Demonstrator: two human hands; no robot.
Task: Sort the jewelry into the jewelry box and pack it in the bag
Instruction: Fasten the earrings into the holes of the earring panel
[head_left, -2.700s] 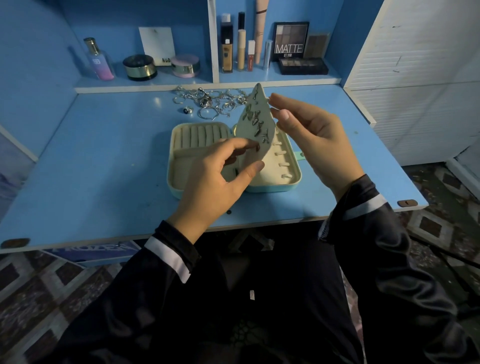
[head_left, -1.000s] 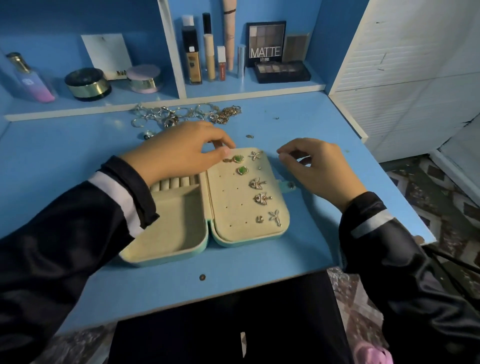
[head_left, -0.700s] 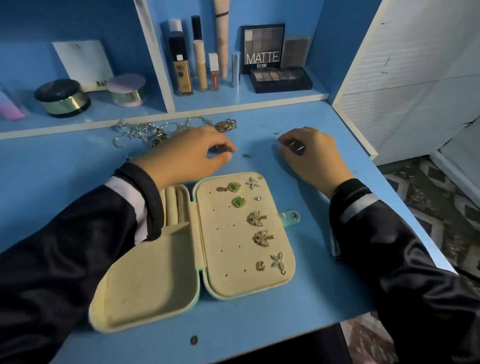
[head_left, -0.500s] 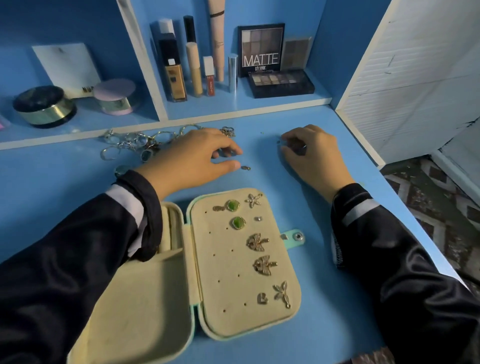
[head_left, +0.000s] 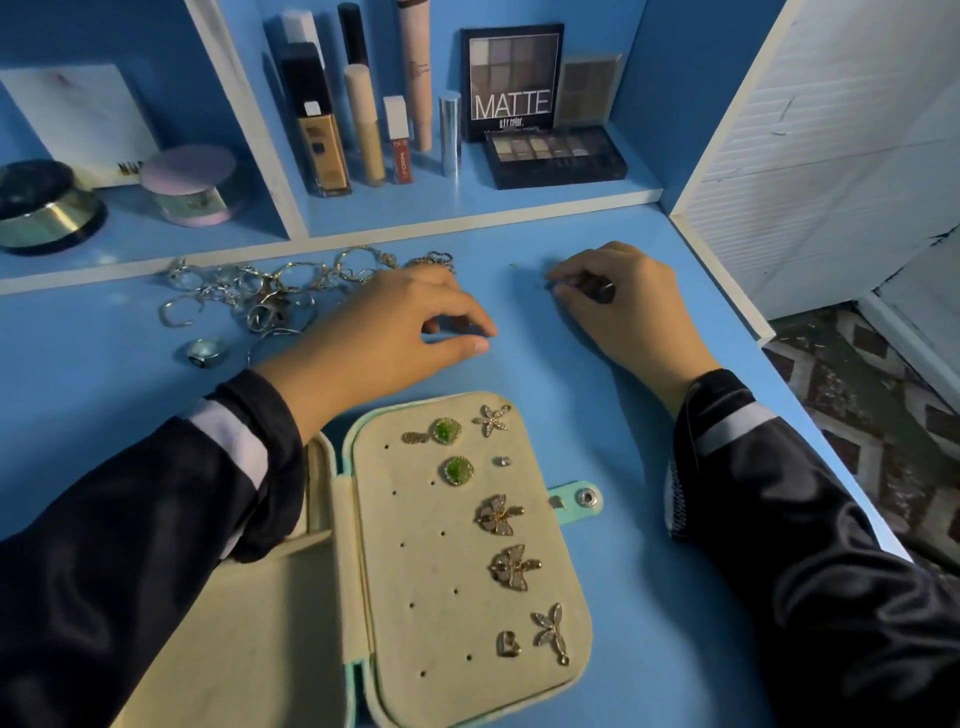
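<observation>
— So, the hands?
— Right hand (head_left: 628, 312) curls round a small piece (head_left: 600, 290). Left hand (head_left: 384, 332) bends thumb toward forefinger; whether it pinches anything, I cannot tell.
— And the box?
— Box (head_left: 441, 571) lies open just nearer than the left hand, earrings (head_left: 500, 514) pinned on it; rings (head_left: 260, 296) are heaped beyond that hand.
</observation>
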